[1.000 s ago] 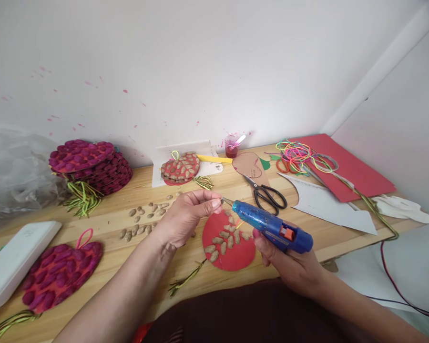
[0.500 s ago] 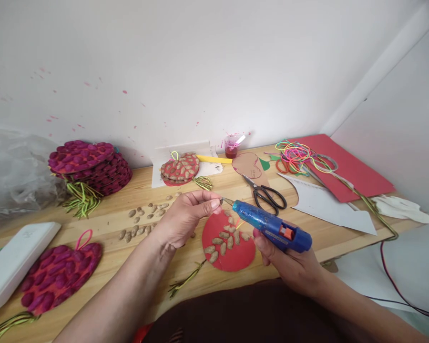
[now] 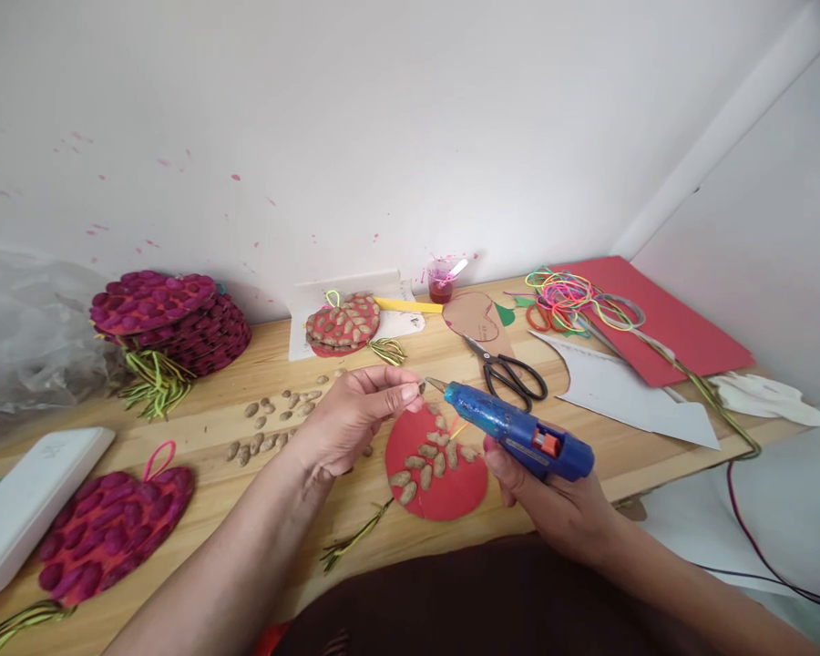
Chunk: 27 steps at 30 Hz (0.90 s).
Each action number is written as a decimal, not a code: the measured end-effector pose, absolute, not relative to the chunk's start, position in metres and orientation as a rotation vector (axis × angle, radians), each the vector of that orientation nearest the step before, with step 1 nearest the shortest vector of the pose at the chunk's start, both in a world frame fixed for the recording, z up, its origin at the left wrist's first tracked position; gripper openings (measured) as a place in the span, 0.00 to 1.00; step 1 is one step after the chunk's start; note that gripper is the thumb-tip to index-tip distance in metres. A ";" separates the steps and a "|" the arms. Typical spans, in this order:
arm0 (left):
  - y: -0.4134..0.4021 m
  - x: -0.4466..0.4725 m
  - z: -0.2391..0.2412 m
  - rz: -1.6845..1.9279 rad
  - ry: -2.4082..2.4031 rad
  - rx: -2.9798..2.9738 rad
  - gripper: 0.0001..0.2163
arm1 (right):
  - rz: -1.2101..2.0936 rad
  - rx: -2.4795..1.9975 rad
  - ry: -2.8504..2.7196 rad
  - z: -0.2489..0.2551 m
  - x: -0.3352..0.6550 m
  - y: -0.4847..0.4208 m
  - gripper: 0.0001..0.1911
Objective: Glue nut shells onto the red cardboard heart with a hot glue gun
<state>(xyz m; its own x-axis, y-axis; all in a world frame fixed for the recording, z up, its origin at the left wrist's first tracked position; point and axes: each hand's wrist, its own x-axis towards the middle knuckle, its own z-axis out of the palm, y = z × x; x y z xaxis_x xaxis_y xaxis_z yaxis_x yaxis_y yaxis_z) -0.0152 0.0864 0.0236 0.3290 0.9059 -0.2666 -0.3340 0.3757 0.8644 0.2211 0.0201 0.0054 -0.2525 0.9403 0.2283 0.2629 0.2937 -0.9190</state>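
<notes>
The left grip (image 3: 355, 415) pinches a small dark piece (image 3: 422, 387), mostly hidden, just left of the nozzle (image 3: 435, 384) of the blue glue gun (image 3: 506, 428); the right grip (image 3: 553, 501) wraps the gun, whose long axis slants down rightward. The red disc (image 3: 444, 499) lies below, between both grips. Whether nozzle meets piece is unclear.

Blue glue gun (image 3: 512, 428), held aslant, metal nozzle (image 3: 435, 385) beside a small brownish piece (image 3: 422, 387); below, a red disc (image 3: 452, 490) on the bench (image 3: 629, 456) bears branching peanuts (image 3: 439, 464).
</notes>
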 end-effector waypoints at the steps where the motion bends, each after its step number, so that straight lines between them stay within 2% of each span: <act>1: 0.086 -0.015 0.024 0.938 0.863 0.789 0.12 | 0.988 -1.113 -1.711 0.006 0.221 0.020 0.09; 11: 0.088 -0.017 0.020 0.959 0.843 0.698 0.12 | 0.995 -1.061 -1.773 0.014 0.219 0.019 0.12; 27: 0.088 -0.016 0.020 0.971 0.822 0.696 0.13 | 1.040 -1.055 -1.782 0.013 0.220 0.019 0.09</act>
